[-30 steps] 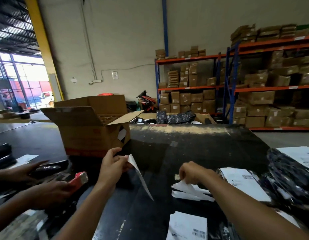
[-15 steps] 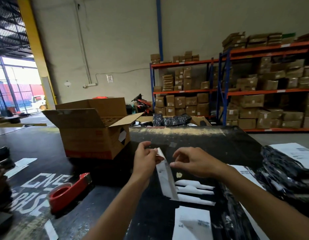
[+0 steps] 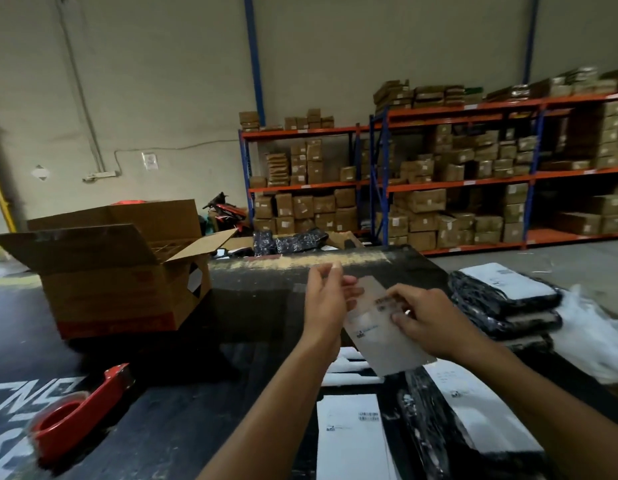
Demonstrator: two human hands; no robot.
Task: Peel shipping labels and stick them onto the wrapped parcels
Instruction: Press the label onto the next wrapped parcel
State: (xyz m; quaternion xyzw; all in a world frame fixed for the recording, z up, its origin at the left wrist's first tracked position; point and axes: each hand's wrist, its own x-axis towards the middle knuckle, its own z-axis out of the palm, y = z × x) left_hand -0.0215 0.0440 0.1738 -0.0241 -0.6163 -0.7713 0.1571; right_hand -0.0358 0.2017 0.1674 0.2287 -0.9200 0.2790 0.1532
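Racks of shelves (image 3: 474, 183) stacked with brown boxes are lining the far wall. A dark worktop (image 3: 252, 306) is carrying an open cardboard box (image 3: 120, 275) at the left and a pile of black wrapped parcels (image 3: 505, 303) at the right. A red tape dispenser (image 3: 80, 414) is lying near the left edge. Above the worktop's middle, the left hand (image 3: 326, 306) and right hand (image 3: 427, 320) are both pinching a shipping label (image 3: 377, 327), held tilted between them over more labels (image 3: 351, 441) lying below.

Matt paper label (image 3: 377, 327) — parcels (image 3: 501, 299) seemingly glossy plastic
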